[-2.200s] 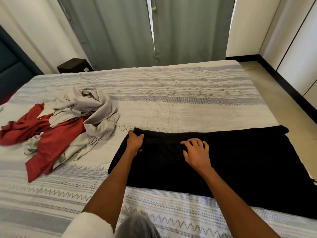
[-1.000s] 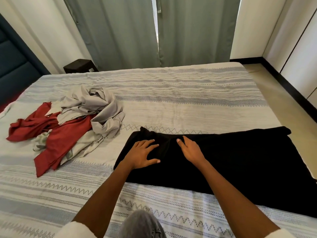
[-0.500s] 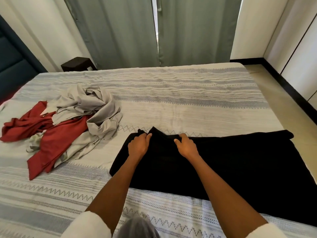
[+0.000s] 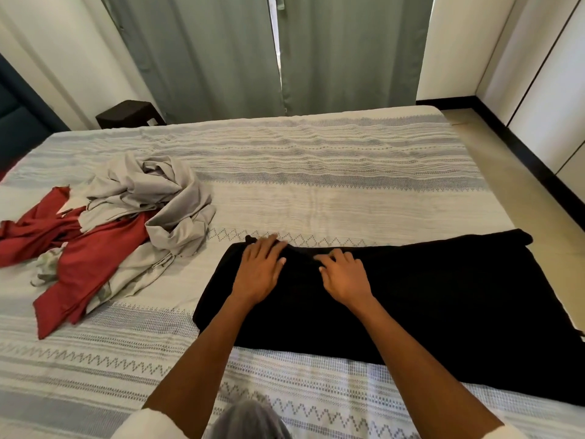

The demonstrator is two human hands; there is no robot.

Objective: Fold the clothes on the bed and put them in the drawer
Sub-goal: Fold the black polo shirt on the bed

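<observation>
A black garment lies spread flat across the near right part of the bed, reaching its right edge. My left hand lies flat on the garment's far left corner, fingers straight and touching its upper edge. My right hand rests beside it on the cloth, fingers bent, their tips pressing into the fabric. At the left of the bed sits a crumpled heap: a grey garment over a red garment.
Green curtains hang behind the bed. A dark bedside box stands at the far left corner. Tiled floor and white wardrobe doors run along the right side. The bed's far half is bare striped cover.
Both hands gripped the garment's far edge half a second ago; now they lie spread on the cloth, the left flattened at the corner and the right slightly further right.
</observation>
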